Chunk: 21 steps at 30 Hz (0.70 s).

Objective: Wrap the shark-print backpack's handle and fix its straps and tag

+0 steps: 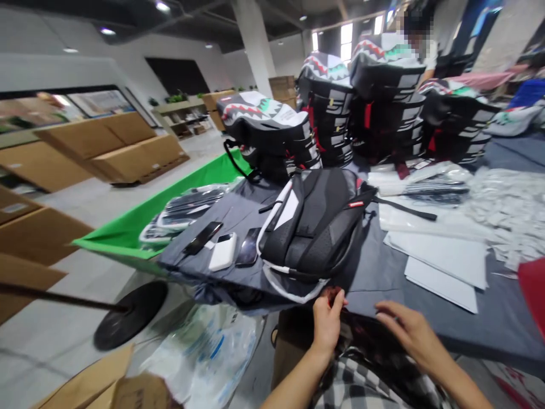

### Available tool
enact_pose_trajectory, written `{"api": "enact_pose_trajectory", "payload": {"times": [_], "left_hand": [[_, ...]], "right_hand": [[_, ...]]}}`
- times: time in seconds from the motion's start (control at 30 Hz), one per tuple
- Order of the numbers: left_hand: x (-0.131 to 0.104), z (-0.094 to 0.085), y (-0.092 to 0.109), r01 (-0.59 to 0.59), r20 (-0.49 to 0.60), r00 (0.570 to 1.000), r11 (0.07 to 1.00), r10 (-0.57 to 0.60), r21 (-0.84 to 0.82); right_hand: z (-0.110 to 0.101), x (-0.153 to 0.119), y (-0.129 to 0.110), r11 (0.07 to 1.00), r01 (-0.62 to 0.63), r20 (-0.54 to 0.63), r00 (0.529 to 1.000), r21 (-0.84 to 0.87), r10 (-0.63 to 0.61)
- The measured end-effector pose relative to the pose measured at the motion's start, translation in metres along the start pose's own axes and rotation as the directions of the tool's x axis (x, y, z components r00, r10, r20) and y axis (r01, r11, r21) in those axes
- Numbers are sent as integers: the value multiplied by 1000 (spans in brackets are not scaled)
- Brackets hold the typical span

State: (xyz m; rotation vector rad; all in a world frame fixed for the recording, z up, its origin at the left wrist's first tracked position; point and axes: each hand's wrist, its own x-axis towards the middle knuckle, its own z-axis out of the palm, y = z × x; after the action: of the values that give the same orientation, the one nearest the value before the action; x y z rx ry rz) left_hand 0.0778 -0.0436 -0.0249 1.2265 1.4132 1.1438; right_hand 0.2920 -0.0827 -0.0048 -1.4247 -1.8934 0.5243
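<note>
In the head view, we see our left hand (327, 322) at the near edge of the bench covered with dark grey cloth (370, 284). Its fingers are curled and pinch a small dark reddish piece (333, 294), of which we cannot tell the material. Our right hand (404, 326) is apart from it, with the fingers loosely spread and the thumb away from them; we see nothing between them. Below both hands is a dark glossy sheet (377, 341), partly hidden by the right hand.

The black and grey fabric backpack with white edging (319, 218) lies on the bench, just beyond the left hand, with its shoulder straps upward. To the left of this backpack, we find a black flat phone (203, 237), a white rounded device with a dark display (223, 251) and a dark shiny phone (248, 247). To its right lie white flat sheets (440, 261), which overlap. Behind it stand tall stacks of patterned backpacks (272, 133).
</note>
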Motion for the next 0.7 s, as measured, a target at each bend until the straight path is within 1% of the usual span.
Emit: {"api": "enact_pose_trajectory", "payload": {"times": [0.03, 0.07, 0.1, 0.17, 0.2, 0.27, 0.33, 0.4, 0.47, 0.5, 0.53, 0.57, 0.63, 0.7], "left_hand": [[0, -1, -2, -62, -26, 998, 996, 64, 64], [-1, -1, -5, -112, -43, 992, 987, 118, 118], [-2, -2, -8, -141, -54, 987, 977, 151, 161], [-6, 0, -13, -165, -46, 983, 963, 178, 213], [-9, 1, -16, -176, -23, 982, 957, 186, 230], [-14, 4, -23, -222, 42, 975, 939, 219, 264], [-21, 4, -31, -285, 86, 959, 909, 271, 305], [-28, -1, -41, -331, 69, 942, 872, 329, 361], [-35, -10, -48, -378, 29, 913, 819, 406, 431], [-38, -16, -49, -415, 16, 886, 776, 464, 475], [-41, -22, -47, -460, 15, 846, 716, 533, 525], [-42, -28, -44, -507, 23, 794, 642, 607, 576], [-43, -36, -31, -595, 71, 671, 478, 738, 646], [-39, -35, -14, -698, 166, 561, 356, 811, 621]], "right_hand": [[-22, 3, 14, 997, -64, -80, 995, -32, 61], [-43, 7, 30, 988, -136, -158, 980, -73, 123], [-64, 10, 47, 970, -211, -212, 960, -124, 182], [-95, 18, 77, 922, -326, -267, 926, -210, 267], [-104, 21, 88, 897, -374, -261, 913, -234, 312], [-111, 27, 101, 860, -449, -215, 889, -242, 404], [-108, 29, 104, 838, -497, -173, 867, -226, 467], [-103, 27, 103, 835, -504, -190, 862, -220, 470], [-100, 25, 103, 845, -478, -217, 875, -240, 434], [-101, 24, 105, 856, -450, -221, 889, -253, 402], [-103, 25, 106, 874, -409, -219, 908, -264, 359], [-106, 26, 108, 892, -359, -215, 927, -274, 308], [-115, 29, 110, 924, -252, -199, 959, -289, 199], [-122, 33, 103, 935, -177, -187, 975, -308, 122]]}}
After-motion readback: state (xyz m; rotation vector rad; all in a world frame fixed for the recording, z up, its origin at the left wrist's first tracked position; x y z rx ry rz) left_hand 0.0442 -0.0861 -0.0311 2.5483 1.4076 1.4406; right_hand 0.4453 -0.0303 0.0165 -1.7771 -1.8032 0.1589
